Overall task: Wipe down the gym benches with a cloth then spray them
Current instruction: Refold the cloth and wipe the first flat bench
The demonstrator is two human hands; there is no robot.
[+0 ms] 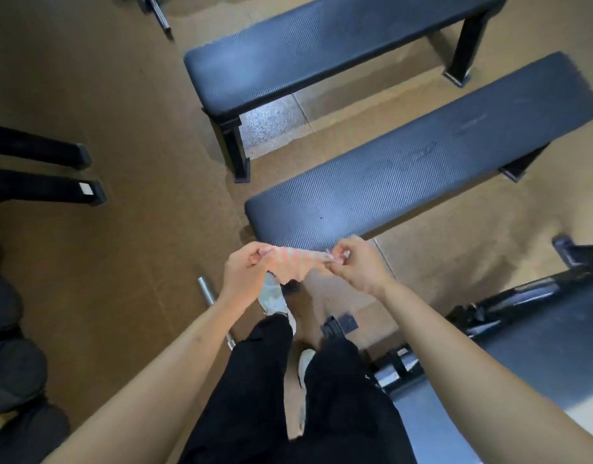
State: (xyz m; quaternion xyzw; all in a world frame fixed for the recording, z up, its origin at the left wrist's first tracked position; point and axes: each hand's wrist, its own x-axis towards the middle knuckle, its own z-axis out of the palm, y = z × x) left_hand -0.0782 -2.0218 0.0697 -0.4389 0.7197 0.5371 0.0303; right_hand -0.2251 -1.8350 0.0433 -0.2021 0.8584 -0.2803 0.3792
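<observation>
Currently, I am watching the left hand (245, 271) and right hand (360, 264) pinching a pale pink cloth (291, 262) taut in their fingers (342, 253), likely squaring it for wiping, above the near dark-blue padded bench (405, 172).

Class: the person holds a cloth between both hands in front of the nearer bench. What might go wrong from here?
1. A metal bar lies on the floor beside the left shoe; stepping forward might mean a trip.
2. The left hand and right hand only pinch the cloth at its ends, so it may slip to the floor before reaching the nearer bench.
</observation>
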